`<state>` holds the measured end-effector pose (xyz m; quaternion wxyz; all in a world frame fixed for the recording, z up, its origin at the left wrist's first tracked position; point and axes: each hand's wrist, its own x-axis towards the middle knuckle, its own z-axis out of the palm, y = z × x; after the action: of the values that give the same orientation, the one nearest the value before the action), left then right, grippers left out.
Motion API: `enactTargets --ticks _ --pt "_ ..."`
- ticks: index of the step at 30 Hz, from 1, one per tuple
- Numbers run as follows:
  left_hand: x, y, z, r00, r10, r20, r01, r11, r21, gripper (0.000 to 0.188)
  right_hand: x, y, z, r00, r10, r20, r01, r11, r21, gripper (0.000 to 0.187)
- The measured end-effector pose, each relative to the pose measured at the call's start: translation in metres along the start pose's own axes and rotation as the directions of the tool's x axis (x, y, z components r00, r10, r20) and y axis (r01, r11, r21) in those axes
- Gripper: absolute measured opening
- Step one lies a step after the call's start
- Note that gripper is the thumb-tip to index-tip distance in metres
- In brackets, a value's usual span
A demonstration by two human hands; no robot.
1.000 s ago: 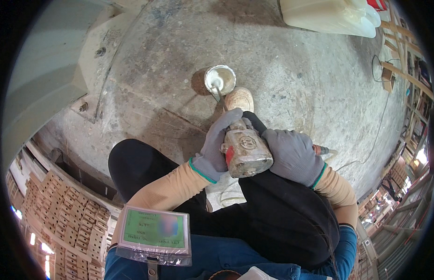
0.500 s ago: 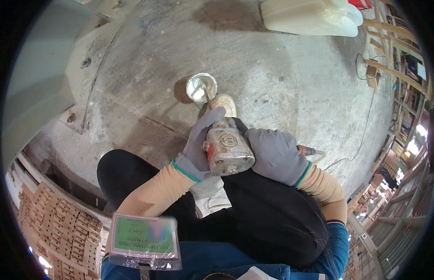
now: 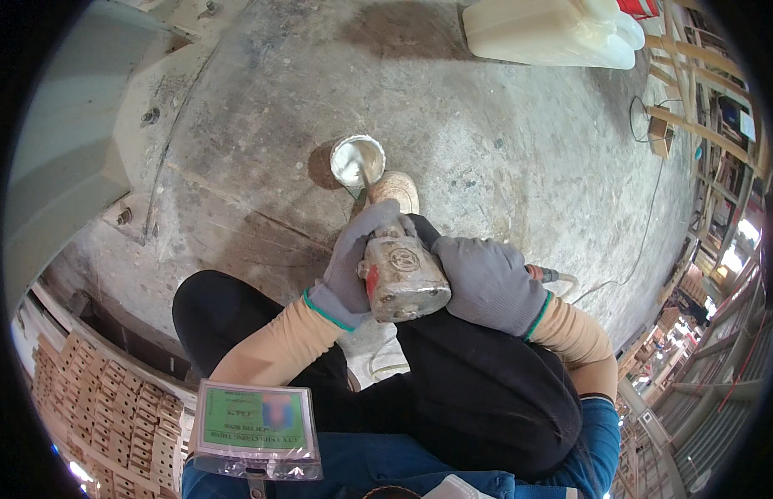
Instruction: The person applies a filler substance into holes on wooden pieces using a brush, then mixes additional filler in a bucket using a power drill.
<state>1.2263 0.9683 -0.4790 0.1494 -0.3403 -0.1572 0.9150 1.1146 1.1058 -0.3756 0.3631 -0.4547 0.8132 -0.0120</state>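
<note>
A worn, paint-spattered air-powered tool (image 3: pixel 405 279) with a rounded metal body sits above my lap. My left hand (image 3: pixel 349 264), in a grey glove with a green cuff, is wrapped round its left side and front. On the right, my gloved right hand (image 3: pixel 492 283) is closed round its handle, from which an orange and grey hose fitting (image 3: pixel 543 274) sticks out. A thin shaft (image 3: pixel 365 178) runs forward from the tool into a small white pot (image 3: pixel 358 140) on the floor. Whitish liquid coats the inside of the pot. Parts of the handle are hidden by my fingers.
My shoe (image 3: pixel 396 191) is right beside the pot. A large translucent jug (image 3: pixel 540 32) lies at the far right on the concrete floor (image 3: pixel 503 141). A grey metal structure (image 3: pixel 70 158) rises at left; stacked drilled wooden pieces (image 3: pixel 112 416) stand at lower left. A cable crosses at right.
Both hands and the tool have shifted slightly down and left in the picture. The shaft is still in the pot, and the grip is the same.
</note>
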Motion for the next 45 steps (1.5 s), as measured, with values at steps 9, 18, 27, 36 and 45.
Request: enactTargets --ticks 9,18,27,36,45 --pt "-0.002 -0.001 -0.002 0.991 0.01 0.132 0.0 0.997 -0.071 0.031 0.006 0.001 -0.003 1.0 -0.005 -0.004 0.005 1.0 -0.009 0.02" --pt "0.003 0.002 -0.015 0.958 0.005 0.286 0.027 0.993 -0.111 0.036 0.009 0.0 -0.006 0.994 -0.082 -0.078 0.078 0.995 -0.06 0.021" --pt "0.007 -0.012 -0.017 0.986 -0.01 0.164 0.026 0.995 -0.094 0.034 -0.006 0.003 -0.004 1.0 -0.009 0.005 0.009 1.0 0.003 0.022" --pt "-0.007 -0.01 -0.008 0.993 0.073 -0.092 -0.064 0.993 0.096 0.036 -0.002 0.003 0.001 0.999 -0.039 0.01 0.038 0.998 0.056 0.023" --pt "-0.004 0.01 -0.013 0.996 -0.039 -0.08 0.04 0.999 0.01 0.036 0.009 -0.006 0.0 0.995 -0.056 -0.085 0.05 0.997 -0.064 0.016"
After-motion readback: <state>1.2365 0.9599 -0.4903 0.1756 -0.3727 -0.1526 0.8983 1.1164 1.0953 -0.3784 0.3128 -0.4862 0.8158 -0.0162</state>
